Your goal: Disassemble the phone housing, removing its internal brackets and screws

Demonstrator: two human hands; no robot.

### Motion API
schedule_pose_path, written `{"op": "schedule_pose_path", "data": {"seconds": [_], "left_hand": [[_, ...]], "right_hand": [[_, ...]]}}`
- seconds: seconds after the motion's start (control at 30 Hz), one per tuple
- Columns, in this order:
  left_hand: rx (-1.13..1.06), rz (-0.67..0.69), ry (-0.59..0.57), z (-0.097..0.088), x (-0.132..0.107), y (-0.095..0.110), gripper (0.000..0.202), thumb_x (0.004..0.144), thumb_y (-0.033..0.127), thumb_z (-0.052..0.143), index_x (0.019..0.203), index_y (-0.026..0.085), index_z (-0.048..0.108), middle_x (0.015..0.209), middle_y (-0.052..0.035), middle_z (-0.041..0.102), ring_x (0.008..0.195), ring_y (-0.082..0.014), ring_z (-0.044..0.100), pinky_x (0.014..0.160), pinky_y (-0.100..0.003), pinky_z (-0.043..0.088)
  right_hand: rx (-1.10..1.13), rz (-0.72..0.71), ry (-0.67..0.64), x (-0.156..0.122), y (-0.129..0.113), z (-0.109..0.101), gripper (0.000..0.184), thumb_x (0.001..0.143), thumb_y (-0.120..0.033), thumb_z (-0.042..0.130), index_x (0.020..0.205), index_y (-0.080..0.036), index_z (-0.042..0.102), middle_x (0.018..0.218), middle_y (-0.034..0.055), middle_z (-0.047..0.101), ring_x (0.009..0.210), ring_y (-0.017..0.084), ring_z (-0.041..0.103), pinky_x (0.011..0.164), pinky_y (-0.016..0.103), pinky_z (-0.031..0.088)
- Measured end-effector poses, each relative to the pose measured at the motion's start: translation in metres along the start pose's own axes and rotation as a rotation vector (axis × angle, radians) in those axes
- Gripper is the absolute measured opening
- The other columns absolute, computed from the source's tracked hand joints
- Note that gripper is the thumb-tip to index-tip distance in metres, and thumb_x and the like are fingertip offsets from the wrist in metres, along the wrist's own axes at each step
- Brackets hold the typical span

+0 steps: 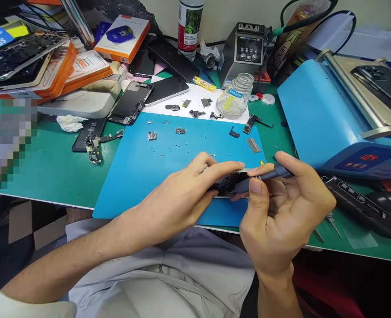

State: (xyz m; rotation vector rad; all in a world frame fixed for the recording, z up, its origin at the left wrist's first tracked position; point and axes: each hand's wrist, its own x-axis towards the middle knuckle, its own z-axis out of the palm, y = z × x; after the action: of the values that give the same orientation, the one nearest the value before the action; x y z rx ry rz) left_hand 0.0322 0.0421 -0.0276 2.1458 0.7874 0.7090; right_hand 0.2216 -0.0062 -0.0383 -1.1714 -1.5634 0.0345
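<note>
Over the front of the blue mat (132,176), my left hand (188,190) is closed around an opened phone housing (230,182), its fingers along the top edge. The dark inside of the housing faces me, partly covered by my fingers. My right hand (281,203) grips a dark grey, pen-like tool (270,173) between thumb and fingers. The tool's lower end reaches into or against the housing; its tip is hidden. Behind my hands lie a small metal bracket (180,130), a metal part (152,136) and several tiny screws (178,145).
A glass jar (235,99) stands behind the mat, near a soldering station (246,48). To the right are a blue heating machine (317,110) and a black tool (364,205). Phone screens (130,104), a flex cable (94,148) and stacked boxes (122,37) occupy the left.
</note>
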Motion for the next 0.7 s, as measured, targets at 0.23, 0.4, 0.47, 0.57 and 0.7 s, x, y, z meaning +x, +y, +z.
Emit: {"op": "schedule_pose_path", "data": {"seconds": [0.23, 0.4, 0.47, 0.57, 0.7], "left_hand": [[-0.013, -0.005, 0.004, 0.0004, -0.0007, -0.0008, 0.062, 0.11, 0.01, 0.053, 0.165, 0.036, 0.041, 0.133, -0.0075, 0.059, 0.112, -0.0204, 0.068, 0.086, -0.032, 0.064], [-0.012, -0.006, 0.001, 0.0001, -0.0004, -0.0005, 0.061, 0.111, 0.01, 0.052, 0.165, 0.036, 0.041, 0.134, -0.0078, 0.059, 0.113, -0.0209, 0.069, 0.085, -0.031, 0.064], [-0.016, -0.006, 0.0, -0.0002, 0.0, -0.0004, 0.061, 0.111, 0.011, 0.052, 0.165, 0.036, 0.041, 0.134, -0.0077, 0.059, 0.116, -0.0216, 0.069, 0.085, -0.031, 0.064], [-0.019, 0.0, -0.008, -0.0004, 0.0004, -0.0011, 0.06, 0.112, 0.011, 0.052, 0.165, 0.036, 0.041, 0.136, -0.0077, 0.059, 0.119, -0.0214, 0.068, 0.087, -0.03, 0.064], [-0.006, 0.032, 0.0, 0.0004, -0.001, -0.0028, 0.063, 0.112, 0.009, 0.05, 0.168, 0.036, 0.036, 0.14, -0.0079, 0.061, 0.121, -0.0218, 0.068, 0.093, -0.034, 0.064]], "right_hand": [[0.003, 0.008, 0.026, 0.0012, -0.0007, 0.001, 0.062, 0.099, -0.008, 0.068, 0.156, -0.028, 0.056, 0.125, 0.0091, 0.064, 0.105, 0.022, 0.072, 0.069, 0.031, 0.067], [-0.017, 0.012, 0.029, 0.0022, -0.0005, 0.0039, 0.062, 0.099, -0.008, 0.068, 0.155, -0.03, 0.055, 0.142, 0.0106, 0.06, 0.106, 0.02, 0.073, 0.076, 0.033, 0.068], [-0.028, 0.012, 0.022, 0.0016, 0.0001, 0.004, 0.062, 0.1, -0.01, 0.068, 0.157, -0.031, 0.054, 0.143, 0.0108, 0.06, 0.106, 0.02, 0.073, 0.074, 0.032, 0.068], [-0.091, -0.022, -0.007, 0.0009, 0.0012, 0.0021, 0.067, 0.1, -0.012, 0.069, 0.161, -0.033, 0.05, 0.145, 0.0106, 0.061, 0.108, 0.022, 0.072, 0.072, 0.033, 0.066], [-0.197, -0.081, -0.063, 0.0027, 0.001, -0.0019, 0.079, 0.093, -0.018, 0.081, 0.163, -0.036, 0.049, 0.141, 0.009, 0.065, 0.096, 0.021, 0.067, 0.073, 0.037, 0.064]]}}
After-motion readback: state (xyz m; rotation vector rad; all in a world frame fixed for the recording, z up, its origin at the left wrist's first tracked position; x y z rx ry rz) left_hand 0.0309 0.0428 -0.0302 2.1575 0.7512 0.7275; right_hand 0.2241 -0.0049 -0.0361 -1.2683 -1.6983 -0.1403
